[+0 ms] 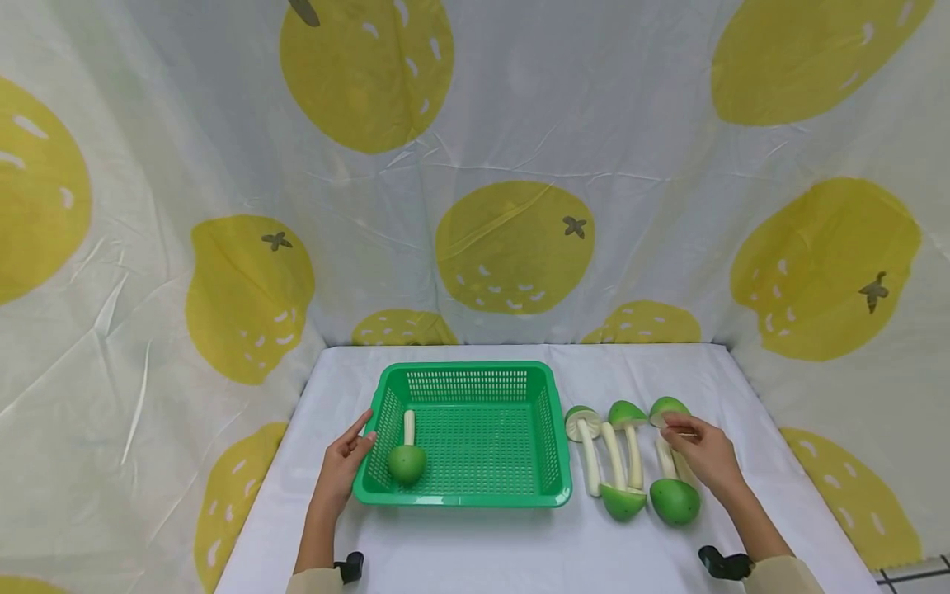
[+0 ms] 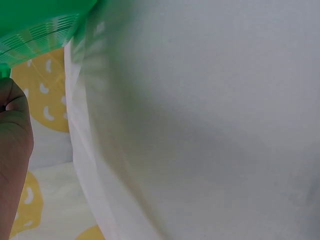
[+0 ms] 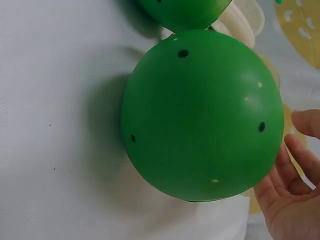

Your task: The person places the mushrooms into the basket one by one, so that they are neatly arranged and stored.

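A green plastic basket (image 1: 463, 500) with latticed walls sits mid-table. Inside it, near the left wall, lies a mushroom (image 1: 407, 464) with a rounded green cap and white stem. My left hand (image 1: 345, 464) holds the basket's left rim with thumb and fingers; the left wrist view shows only part of this grip. Right of the basket lie several similar mushrooms (image 1: 674, 502), caps pointing alternately away and near. Over the rightmost ones hovers my right hand (image 1: 705, 452), fingers loosely bent. In the right wrist view, a large green cap (image 3: 202, 115) partly hides that hand, and its visible fingers hold nothing.
A white cloth (image 1: 519, 549) covers the table. Behind and at both sides hangs a pale curtain (image 1: 653, 247) printed with yellow fruit. Dark wrist cameras (image 1: 724, 564) sit on both forearms near the sleeves.
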{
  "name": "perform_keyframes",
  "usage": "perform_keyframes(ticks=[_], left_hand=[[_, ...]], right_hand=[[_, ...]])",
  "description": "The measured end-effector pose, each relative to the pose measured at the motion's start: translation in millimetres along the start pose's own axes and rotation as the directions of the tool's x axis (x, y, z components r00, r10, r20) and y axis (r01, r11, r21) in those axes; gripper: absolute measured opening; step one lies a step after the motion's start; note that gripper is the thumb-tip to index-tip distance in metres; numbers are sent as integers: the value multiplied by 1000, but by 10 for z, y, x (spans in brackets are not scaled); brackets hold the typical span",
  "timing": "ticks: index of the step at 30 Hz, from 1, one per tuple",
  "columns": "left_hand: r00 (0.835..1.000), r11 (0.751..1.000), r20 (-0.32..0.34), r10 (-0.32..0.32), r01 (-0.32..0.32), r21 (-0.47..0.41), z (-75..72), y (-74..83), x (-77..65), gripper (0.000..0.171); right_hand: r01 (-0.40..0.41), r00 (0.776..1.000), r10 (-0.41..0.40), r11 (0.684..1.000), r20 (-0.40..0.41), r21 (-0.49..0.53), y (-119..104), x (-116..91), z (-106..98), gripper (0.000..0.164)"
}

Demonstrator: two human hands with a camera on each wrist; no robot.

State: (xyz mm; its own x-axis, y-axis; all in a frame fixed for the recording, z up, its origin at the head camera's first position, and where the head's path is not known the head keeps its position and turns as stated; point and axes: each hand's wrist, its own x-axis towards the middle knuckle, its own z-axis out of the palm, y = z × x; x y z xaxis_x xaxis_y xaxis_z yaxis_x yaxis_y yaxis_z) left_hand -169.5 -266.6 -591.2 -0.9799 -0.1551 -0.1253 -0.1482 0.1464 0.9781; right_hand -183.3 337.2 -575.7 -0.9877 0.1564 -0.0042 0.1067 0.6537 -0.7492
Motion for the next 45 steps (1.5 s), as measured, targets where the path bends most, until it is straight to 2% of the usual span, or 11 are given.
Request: perform_keyframes(ticks=[3, 7, 11, 13, 19, 30, 36, 45], left_hand=[[1000, 1000, 4, -12, 12, -12, 0, 3, 6, 51], [999, 999, 23, -35, 36, -22, -1, 95, -28, 51], [1000, 999, 15, -28, 28, -23, -2, 67, -23, 51], [1000, 1000, 4, -21, 21, -23, -4, -19, 15, 52], [1000, 999, 3, -18, 18, -27, 0, -44, 22, 54], [999, 998, -6, -34, 34, -50, 12, -31, 28, 52], [999, 998, -6, -32, 31, -53, 16, -15, 24, 51], [1000, 998, -1, -31, 31, -48, 8, -36, 31, 52]], right_hand=[[-21, 1000, 21, 999, 0, -30, 60, -8, 13, 47], [-37, 999, 36, 998, -6, -53, 150, -6, 32, 48], [-42, 999, 42, 997, -10, -60, 224, -4, 56, 50], [-48, 999, 47, 997, -7, -58, 250, -4, 63, 51], [-74, 997, 73, 995, -19, -69, 272, -18, 72, 54], [-110, 993, 105, 990, -51, -92, 348, -50, 54, 41], [-159, 987, 161, 981, 7, -112, 444, -54, 54, 43], [-84, 993, 94, 987, 69, -137, 502, -41, 51, 50]])
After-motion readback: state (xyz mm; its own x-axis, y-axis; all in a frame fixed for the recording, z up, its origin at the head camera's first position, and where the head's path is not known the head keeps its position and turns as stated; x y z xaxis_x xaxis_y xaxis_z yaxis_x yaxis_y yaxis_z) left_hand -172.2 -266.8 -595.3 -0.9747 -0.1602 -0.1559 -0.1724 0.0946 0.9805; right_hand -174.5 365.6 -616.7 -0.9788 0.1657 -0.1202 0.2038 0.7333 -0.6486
